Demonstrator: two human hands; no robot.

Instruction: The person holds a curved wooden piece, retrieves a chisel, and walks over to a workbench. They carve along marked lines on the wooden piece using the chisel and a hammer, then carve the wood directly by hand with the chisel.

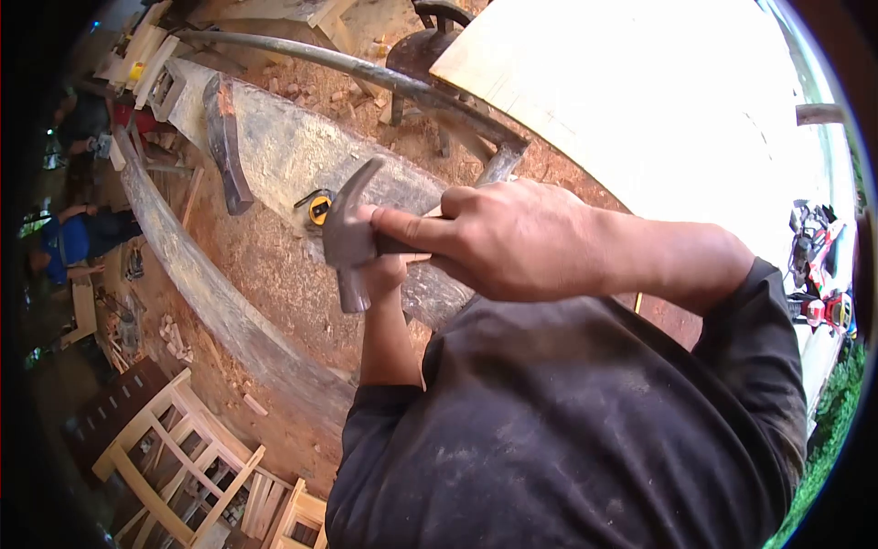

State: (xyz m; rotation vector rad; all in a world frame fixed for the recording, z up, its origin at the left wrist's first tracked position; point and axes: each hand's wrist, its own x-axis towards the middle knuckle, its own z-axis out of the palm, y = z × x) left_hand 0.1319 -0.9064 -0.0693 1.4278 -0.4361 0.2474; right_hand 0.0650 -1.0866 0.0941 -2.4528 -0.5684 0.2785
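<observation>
My right hand is closed round the dark handle of a claw hammer, its index finger stretched along towards the head. The metal head points down, its claw up. Behind and just below the hammer is my left hand, mostly covered by it; its fingers and anything in them are hidden. A yellow and black tape measure lies on the worn wooden bench, left of the hammer head. Further left on the bench lies a dark, curved wooden piece.
A large pale board fills the upper right. A long curved beam runs along the left, with a light wooden frame at lower left. A person in blue is at far left. Wood scraps and sawdust cover the ground.
</observation>
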